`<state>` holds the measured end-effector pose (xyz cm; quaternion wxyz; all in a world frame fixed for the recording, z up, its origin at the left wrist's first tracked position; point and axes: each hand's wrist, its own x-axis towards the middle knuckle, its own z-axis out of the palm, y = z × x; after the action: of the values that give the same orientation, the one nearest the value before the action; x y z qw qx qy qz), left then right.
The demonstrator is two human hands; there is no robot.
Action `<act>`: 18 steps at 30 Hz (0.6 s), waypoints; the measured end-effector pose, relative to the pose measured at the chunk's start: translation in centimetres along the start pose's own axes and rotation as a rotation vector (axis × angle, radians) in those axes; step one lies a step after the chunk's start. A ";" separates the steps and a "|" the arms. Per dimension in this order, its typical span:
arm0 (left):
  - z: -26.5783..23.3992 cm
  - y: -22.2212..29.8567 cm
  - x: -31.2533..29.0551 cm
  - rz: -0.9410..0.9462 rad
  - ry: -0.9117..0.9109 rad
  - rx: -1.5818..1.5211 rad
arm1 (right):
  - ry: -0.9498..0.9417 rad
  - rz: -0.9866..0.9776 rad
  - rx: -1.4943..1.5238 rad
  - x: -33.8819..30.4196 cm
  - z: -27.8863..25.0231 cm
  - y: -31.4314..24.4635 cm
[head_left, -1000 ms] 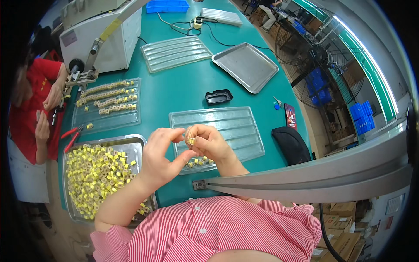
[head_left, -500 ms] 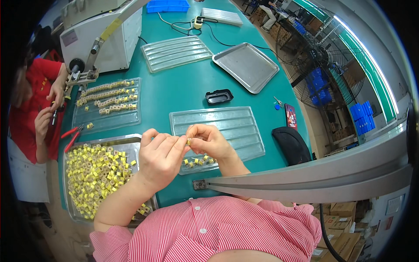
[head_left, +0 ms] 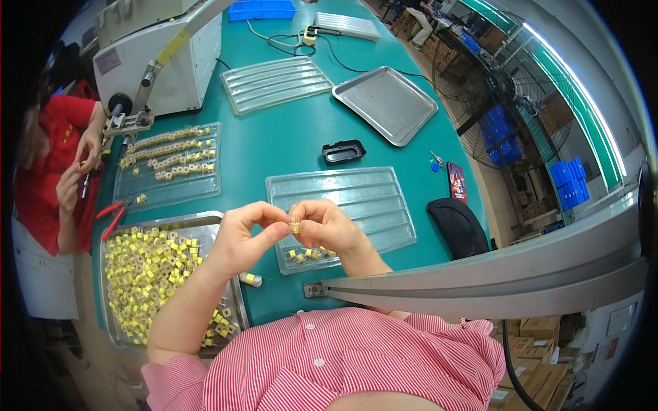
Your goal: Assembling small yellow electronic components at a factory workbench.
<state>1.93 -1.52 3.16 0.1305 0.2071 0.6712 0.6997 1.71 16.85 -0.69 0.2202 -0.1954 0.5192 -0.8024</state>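
My right hand (head_left: pixel 330 227) pinches a small yellow-taped coil (head_left: pixel 295 228) between thumb and fingers, above the ribbed clear plastic tray (head_left: pixel 349 198). From the other side, the thumb and forefinger of my left hand (head_left: pixel 248 238) close on the same coil; the exact contact is too small to make out. Several similar coils (head_left: pixel 312 253) lie in the near groove of that tray, below my right hand. Left of my left forearm, a metal tray (head_left: pixel 212 236) holds a heap of yellow coils (head_left: pixel 147 281). Beside that tray lies a small whitish cylinder (head_left: pixel 251 279).
Red-handled pliers (head_left: pixel 113 216) and a plastic tray of coil rows (head_left: pixel 168 188) sit to the left, by a co-worker in red (head_left: pixel 58 171). A black dish (head_left: pixel 344 151), metal tray (head_left: pixel 387 106), black pouch (head_left: pixel 457 228) and grey metal beam (head_left: pixel 480 284) are around.
My left hand has turned and shifted slightly left, its thumb now showing below the forefinger. The whitish cylinder beside the metal tray has come into sight. My right hand has dipped slightly.
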 end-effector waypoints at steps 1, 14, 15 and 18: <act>0.0 -0.3 -0.1 0.000 -0.002 0.000 | 0.001 -0.001 0.000 0.0 0.1 0.0; 0.6 -1.1 -0.2 -0.159 -0.097 -0.410 | -0.012 0.010 0.082 0.0 0.2 -0.1; 0.6 -1.0 -0.1 -0.161 -0.104 -0.414 | -0.018 0.013 0.098 -0.1 0.1 -0.1; 0.6 -1.2 -0.2 -0.167 -0.108 -0.411 | -0.026 0.026 0.100 0.0 0.1 -0.1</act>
<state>2.24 -0.98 1.93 0.2633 0.1571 0.5214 0.7963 1.78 16.84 -0.56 0.2468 -0.1880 0.4778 -0.8218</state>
